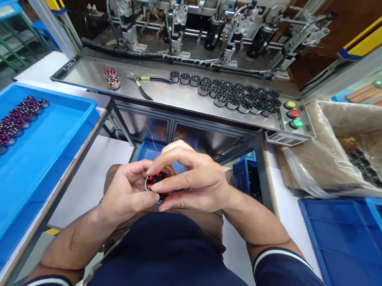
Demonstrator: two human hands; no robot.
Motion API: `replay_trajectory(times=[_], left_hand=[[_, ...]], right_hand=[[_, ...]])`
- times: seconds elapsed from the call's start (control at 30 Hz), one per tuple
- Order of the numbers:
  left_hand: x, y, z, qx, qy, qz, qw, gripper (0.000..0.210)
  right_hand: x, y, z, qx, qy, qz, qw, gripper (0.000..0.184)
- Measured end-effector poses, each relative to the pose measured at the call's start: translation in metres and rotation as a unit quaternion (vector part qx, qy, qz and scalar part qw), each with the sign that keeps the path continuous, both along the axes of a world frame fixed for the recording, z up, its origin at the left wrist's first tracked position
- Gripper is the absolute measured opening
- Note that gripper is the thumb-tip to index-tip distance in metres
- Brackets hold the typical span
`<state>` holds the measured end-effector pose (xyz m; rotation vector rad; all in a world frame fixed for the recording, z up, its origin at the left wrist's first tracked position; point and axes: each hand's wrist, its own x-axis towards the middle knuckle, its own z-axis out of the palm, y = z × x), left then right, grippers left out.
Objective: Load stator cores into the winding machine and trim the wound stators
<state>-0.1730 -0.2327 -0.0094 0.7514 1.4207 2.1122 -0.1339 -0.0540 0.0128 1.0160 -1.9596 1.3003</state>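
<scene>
Close to my body, above my lap, my left hand (129, 189) grips a small round motor stator (155, 180) with a metal rim and dark red windings. My right hand (196, 176) is closed over the stator's other side, its thumb and fingers at the windings. A thin reddish wire (151, 137) sticks up from between the hands. Fingers cover much of the stator. On the metal ledge lie cutting pliers (145, 84) with green and black handles, spread apart. Left of them sit two wound stators (113, 81).
Several unwound black stators (233, 103) stand in rows on the ledge (180, 97), beside coloured buttons (293, 113). Behind is a winding machine (212, 23). A blue tray (46, 147) on the left holds wound stators. At right are a lined carton (320, 136) and blue bins (328, 246).
</scene>
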Motion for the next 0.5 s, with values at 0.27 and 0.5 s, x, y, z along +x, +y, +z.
replay_trajectory(times=[0.27, 0.5], left_hand=[[0.000, 0.003, -0.001, 0.024, -0.034, -0.025, 0.999, 0.033], [0.007, 0.009, 0.000, 0.063, 0.119, 0.092, 0.987, 0.039]], right_hand=[[0.022, -0.010, -0.010, 0.000, 0.123, -0.193, 0.973, 0.005], [0.040, -0.024, -0.017, -0.008, 0.127, -0.326, 0.937, 0.013]])
